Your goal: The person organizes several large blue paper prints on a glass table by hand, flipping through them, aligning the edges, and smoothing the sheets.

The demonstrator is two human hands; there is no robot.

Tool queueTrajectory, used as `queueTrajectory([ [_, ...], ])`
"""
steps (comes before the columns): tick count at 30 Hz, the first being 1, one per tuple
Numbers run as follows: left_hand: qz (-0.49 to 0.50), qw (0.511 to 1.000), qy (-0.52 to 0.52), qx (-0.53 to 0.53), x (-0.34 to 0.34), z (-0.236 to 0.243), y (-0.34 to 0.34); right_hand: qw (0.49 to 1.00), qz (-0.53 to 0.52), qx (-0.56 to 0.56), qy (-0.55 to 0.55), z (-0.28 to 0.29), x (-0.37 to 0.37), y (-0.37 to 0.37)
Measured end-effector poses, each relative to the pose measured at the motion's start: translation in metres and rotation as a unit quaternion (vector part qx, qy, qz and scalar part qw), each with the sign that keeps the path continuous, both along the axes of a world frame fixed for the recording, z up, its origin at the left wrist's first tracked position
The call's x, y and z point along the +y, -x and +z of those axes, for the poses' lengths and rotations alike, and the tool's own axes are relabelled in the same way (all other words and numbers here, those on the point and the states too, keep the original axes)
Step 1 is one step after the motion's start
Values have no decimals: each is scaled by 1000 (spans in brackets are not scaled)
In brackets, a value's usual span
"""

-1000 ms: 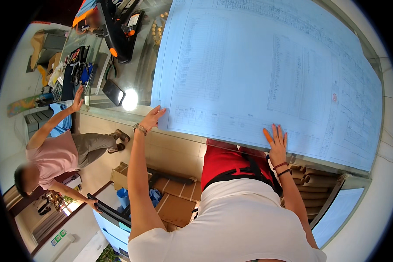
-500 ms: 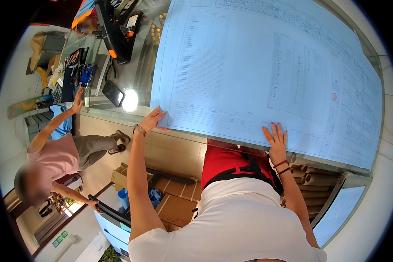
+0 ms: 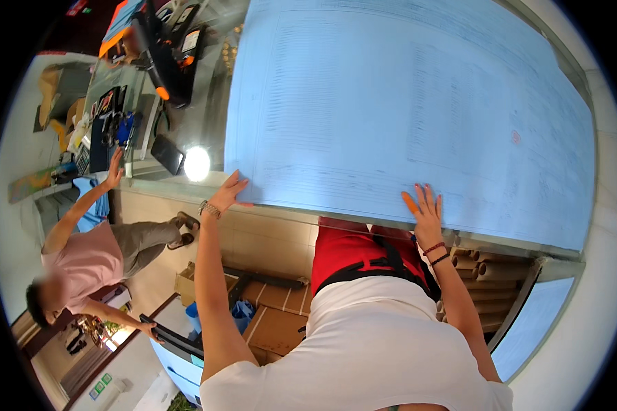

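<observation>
A large pale-blue printed sheet (image 3: 363,123), covered with fine tables and a small red round stamp, lies flat on a glass-topped table (image 3: 199,89). At its near left corner rests my left hand (image 3: 226,194), thumb apart from the fingers, touching the sheet's edge; a metal watch or bracelet circles the wrist. My right hand (image 3: 426,218) lies on the sheet's near edge with fingers spread and an orange cover on one digit. Dark and red bands are round that wrist. Neither hand grips anything I can see.
Left of the sheet are a smartphone (image 3: 166,154), pliers (image 3: 160,123) and a black-and-orange device (image 3: 166,61). Another person (image 3: 86,253) in a pink shirt stands at the left, one hand near the table. Cardboard tubes (image 3: 500,271) are stored under the table, right; cardboard boxes (image 3: 274,329) stand below.
The view has shifted slightly, so the sheet and table items appear farther left. Both hands stay at the sheet's near edge, spread much as before. The other person's head has moved a little.
</observation>
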State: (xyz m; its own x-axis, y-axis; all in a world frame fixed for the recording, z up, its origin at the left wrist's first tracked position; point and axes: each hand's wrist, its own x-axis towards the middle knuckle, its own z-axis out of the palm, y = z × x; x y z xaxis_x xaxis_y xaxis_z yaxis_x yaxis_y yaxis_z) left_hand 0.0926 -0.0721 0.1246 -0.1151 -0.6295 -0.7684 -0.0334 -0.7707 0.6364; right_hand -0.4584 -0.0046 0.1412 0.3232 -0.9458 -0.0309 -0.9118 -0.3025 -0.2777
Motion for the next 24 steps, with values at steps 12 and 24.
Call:
queueTrajectory([
  [12, 62, 996, 45, -44, 5, -21, -6, 998, -24, -60, 13, 11, 33, 51],
  [24, 63, 997, 33, -33, -4, -13, -12, 947, -307, -57, 69, 26, 79, 144],
])
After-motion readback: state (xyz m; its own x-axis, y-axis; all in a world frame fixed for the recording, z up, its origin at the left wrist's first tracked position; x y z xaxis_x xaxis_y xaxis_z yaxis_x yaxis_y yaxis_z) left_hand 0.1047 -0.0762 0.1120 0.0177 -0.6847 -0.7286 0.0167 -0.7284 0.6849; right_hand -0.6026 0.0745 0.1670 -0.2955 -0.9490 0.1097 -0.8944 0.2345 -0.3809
